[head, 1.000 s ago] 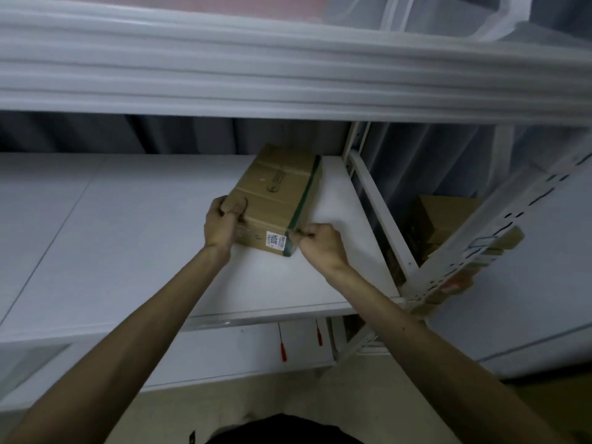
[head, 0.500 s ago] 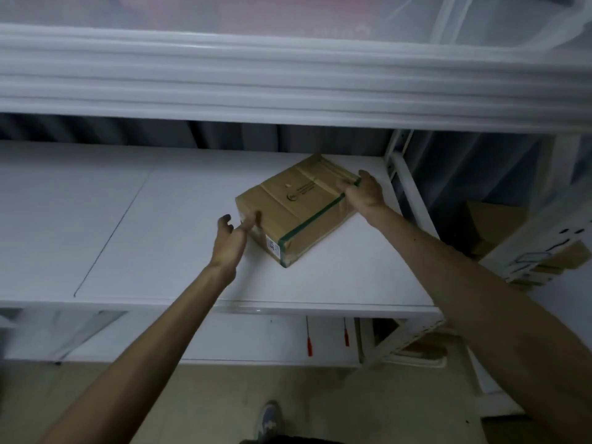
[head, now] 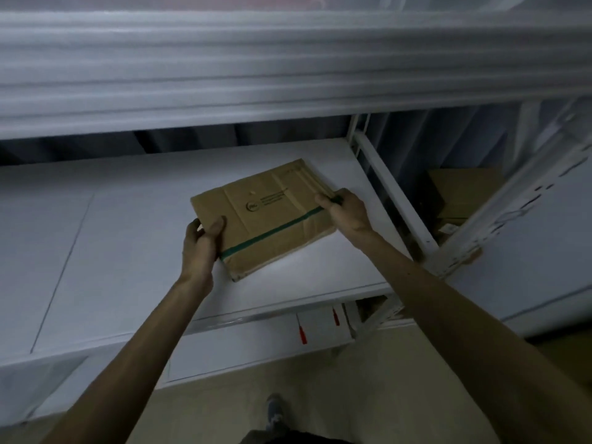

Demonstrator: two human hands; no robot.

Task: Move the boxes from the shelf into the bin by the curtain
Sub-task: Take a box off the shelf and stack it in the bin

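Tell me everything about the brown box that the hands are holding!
It is a flat brown cardboard box, a bit creased, with a green tape band across its top and a round printed logo beside blurred writing. It lies slantwise over the white shelf, near its right end. The left hand grips its left edge, thumb on top; the right hand grips its right corner. Whether it rests on the shelf or is lifted, I cannot tell.

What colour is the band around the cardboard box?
Green; the band crosses the brown box, shown in the head view.
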